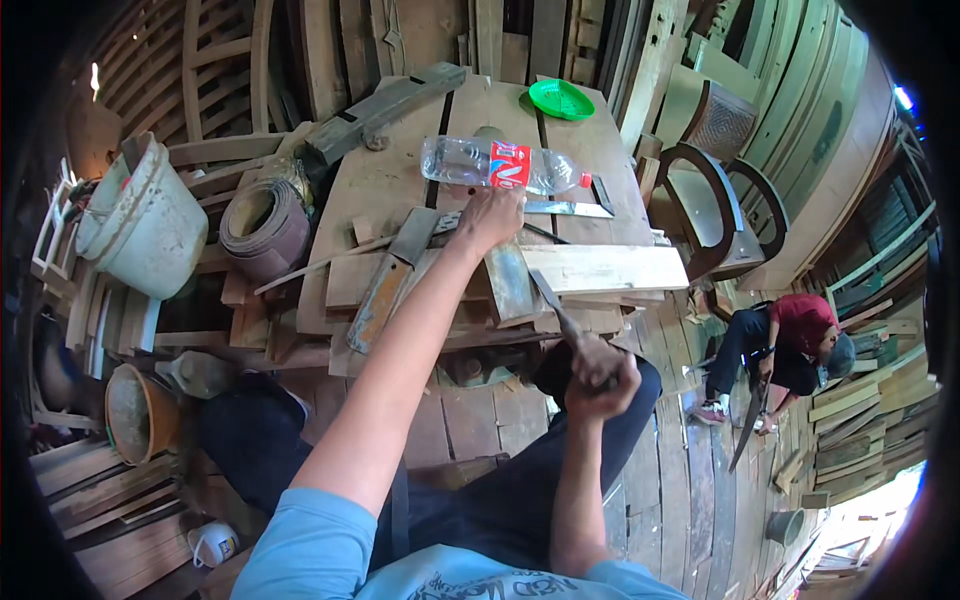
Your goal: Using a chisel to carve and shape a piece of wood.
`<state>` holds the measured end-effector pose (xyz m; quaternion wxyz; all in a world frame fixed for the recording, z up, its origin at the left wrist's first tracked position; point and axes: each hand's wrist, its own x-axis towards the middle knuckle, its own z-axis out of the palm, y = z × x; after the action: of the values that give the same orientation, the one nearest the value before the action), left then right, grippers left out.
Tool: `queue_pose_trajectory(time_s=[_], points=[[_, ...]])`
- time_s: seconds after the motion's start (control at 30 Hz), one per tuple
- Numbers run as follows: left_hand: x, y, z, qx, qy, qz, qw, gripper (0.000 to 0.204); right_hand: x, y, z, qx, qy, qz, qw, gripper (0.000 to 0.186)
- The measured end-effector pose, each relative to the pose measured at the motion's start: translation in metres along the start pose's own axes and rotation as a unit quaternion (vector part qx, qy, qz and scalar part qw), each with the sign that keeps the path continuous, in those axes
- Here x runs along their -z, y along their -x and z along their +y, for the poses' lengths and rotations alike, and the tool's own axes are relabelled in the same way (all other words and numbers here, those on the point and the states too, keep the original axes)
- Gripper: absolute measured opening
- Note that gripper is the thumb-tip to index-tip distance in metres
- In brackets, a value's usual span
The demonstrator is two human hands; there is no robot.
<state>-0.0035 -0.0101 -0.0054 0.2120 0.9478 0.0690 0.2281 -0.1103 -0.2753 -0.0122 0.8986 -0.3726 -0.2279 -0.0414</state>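
My left hand (490,217) reaches over the workbench (390,165), fingers curled, just below a clear plastic bottle (455,160) with a red label. The bottle lies on its side, red cap to the right. What those fingers hold, if anything, is hidden. My right hand (604,380) is closed around the handle of a chisel (554,304), its blade pointing up and left toward the bench. Between the hands is a flat, worn grey-blue piece (511,280), beside a pale wooden board (610,268). A metal square (570,208) lies below the bottle.
A green plastic dish (561,100) and a dark timber beam (385,112) lie farther back. To the left are a rolled strip (265,222) and a white bucket (150,225). At the right, a co-worker (800,335) bends over with a handsaw (747,430), near a wooden chair frame (705,215).
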Motion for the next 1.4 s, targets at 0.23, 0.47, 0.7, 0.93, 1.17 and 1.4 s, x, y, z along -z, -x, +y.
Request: queue_pose_trajectory(time_s=[0.23, 0.47, 0.7, 0.93, 1.17, 1.4], points=[[0.0, 0.007, -0.005, -0.009, 0.043, -0.002, 0.999, 0.023, -0.031, 0.006, 0.011, 0.094, 0.022, -0.053, 0.994, 0.046], [-0.003, 0.008, -0.004, 0.0, 0.054, 0.028, 0.998, 0.018, -0.025, 0.029, 0.0, 0.043, -0.03, -0.076, 0.996, 0.044], [-0.01, 0.004, -0.004, -0.009, 0.06, 0.031, 0.998, 0.02, -0.043, -0.008, 0.038, 0.047, 0.08, -0.084, 0.992, 0.045], [0.004, 0.017, -0.008, 0.001, 0.064, 0.092, 0.994, 0.023, -0.035, 0.037, -0.031, 0.042, 0.034, -0.08, 0.995, 0.042], [0.089, 0.11, 0.004, -0.005, 0.385, 0.071, 0.92, 0.041, -0.059, -0.03, -0.025, -0.158, -0.432, 0.117, 0.88, 0.032], [0.183, 0.211, 0.006, 0.16, 0.507, 0.04, 0.846, 0.031, -0.121, -0.026, 0.04, -0.363, -0.486, 0.22, 0.764, 0.026]])
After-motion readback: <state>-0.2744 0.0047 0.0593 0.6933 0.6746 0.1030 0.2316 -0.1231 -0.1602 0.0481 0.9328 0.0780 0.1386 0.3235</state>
